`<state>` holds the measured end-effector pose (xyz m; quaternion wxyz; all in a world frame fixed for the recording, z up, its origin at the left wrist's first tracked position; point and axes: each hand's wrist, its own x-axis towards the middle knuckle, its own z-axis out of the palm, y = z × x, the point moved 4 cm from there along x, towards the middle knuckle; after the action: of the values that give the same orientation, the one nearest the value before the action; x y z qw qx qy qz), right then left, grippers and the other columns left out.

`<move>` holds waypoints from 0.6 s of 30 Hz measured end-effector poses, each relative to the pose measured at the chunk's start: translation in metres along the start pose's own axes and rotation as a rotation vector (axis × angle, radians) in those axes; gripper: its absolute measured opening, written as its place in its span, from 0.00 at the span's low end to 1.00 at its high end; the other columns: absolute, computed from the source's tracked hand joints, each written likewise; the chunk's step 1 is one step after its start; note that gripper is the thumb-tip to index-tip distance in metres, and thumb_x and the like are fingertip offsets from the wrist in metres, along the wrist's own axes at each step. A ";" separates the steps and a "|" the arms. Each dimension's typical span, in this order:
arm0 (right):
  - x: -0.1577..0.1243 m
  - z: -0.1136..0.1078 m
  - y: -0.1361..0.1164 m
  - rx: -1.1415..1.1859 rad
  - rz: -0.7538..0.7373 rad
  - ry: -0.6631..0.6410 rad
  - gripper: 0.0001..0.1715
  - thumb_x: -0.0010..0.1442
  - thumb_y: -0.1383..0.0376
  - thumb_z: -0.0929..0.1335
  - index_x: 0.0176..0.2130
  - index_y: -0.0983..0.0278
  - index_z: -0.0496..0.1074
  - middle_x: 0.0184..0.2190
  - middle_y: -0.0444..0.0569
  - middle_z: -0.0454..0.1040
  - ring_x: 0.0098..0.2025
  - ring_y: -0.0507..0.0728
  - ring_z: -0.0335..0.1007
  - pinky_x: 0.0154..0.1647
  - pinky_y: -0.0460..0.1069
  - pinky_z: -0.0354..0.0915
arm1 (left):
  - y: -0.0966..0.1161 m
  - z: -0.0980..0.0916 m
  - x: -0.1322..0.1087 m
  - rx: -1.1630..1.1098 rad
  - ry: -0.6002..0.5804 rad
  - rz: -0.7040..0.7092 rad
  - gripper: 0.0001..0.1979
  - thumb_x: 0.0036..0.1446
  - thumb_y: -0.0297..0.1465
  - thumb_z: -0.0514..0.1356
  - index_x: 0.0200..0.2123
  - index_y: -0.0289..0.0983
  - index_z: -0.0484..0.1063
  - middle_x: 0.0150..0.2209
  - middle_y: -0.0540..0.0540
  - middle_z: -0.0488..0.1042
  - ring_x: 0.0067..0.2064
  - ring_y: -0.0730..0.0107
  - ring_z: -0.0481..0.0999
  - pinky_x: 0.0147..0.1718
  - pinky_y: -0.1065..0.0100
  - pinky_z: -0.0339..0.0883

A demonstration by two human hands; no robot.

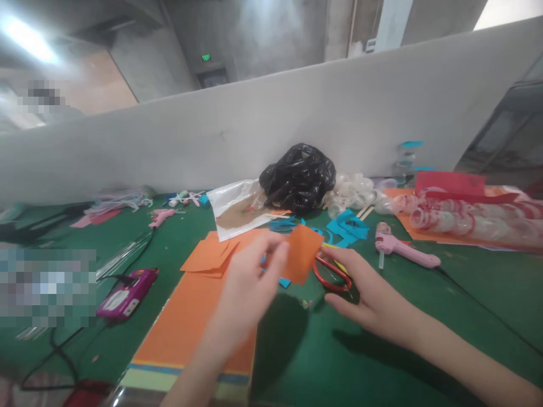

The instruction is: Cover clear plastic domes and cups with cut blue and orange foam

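Note:
My left hand [254, 277] pinches a small square of orange paper [304, 254] between thumb and fingers, raised over the green table. My right hand [360, 282] has its thumb and fingers spread around the red handles of a pair of scissors [333, 277]; no firm grip on them shows. The orange paper hides the scissors' blades. Under my left forearm lies a stack of orange sheets [195, 322], with several smaller cut orange pieces [207, 257] on its far end.
Blue paper scraps [348, 226] lie beyond my hands, before a black plastic bag [299, 178]. A pink glue gun [405, 249] lies at right, near rows of clear plastic cups [462, 220]. At left are another pink glue gun [161, 216] and a purple device [127, 294] with black cords.

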<state>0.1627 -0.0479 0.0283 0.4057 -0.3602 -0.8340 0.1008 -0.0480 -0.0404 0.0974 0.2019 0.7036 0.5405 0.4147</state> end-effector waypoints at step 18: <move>0.005 0.008 0.035 0.624 0.676 0.059 0.26 0.60 0.42 0.68 0.37 0.61 0.78 0.35 0.48 0.79 0.37 0.60 0.74 0.38 0.51 0.70 | -0.022 0.112 -0.002 -0.397 -0.123 -0.076 0.10 0.69 0.38 0.56 0.49 0.41 0.66 0.44 0.44 0.73 0.47 0.64 0.74 0.48 0.61 0.69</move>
<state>0.1731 -0.0184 0.0096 0.4627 -0.4755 -0.5874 0.4634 0.0282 -0.0164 0.0163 0.3846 0.6531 0.4612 0.4614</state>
